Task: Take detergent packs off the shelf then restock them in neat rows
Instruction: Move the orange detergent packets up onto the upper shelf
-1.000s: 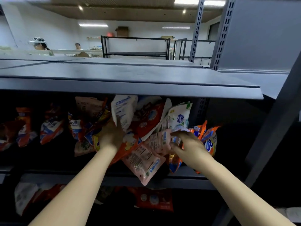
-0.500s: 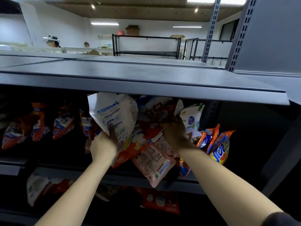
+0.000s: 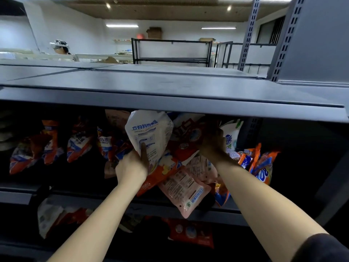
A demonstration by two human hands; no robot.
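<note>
Left hand (image 3: 132, 167) pinches the white pack (image 3: 149, 135) at its lower corner; right hand (image 3: 213, 142) grips the red pack (image 3: 188, 137). Soft, slippery pouches probably sag; best held by their edges.

White pack (image 3: 149, 137): blue print, held upright and tilted, top edge just under the upper shelf board; pinched by left hand (image 3: 132, 167), thumb across the front. Red pack (image 3: 188, 137): behind and right of the white pack, gripped by right hand (image 3: 213, 144), grip detail lost in shadow. Pink pack (image 3: 186, 190): label side out, tilted, lower corner hanging past the shelf (image 3: 217, 212) edge. Orange-blue packs (image 3: 262, 163): leaning at right. Orange-white packs (image 3: 51, 142): standing in a rough row at left.
</note>
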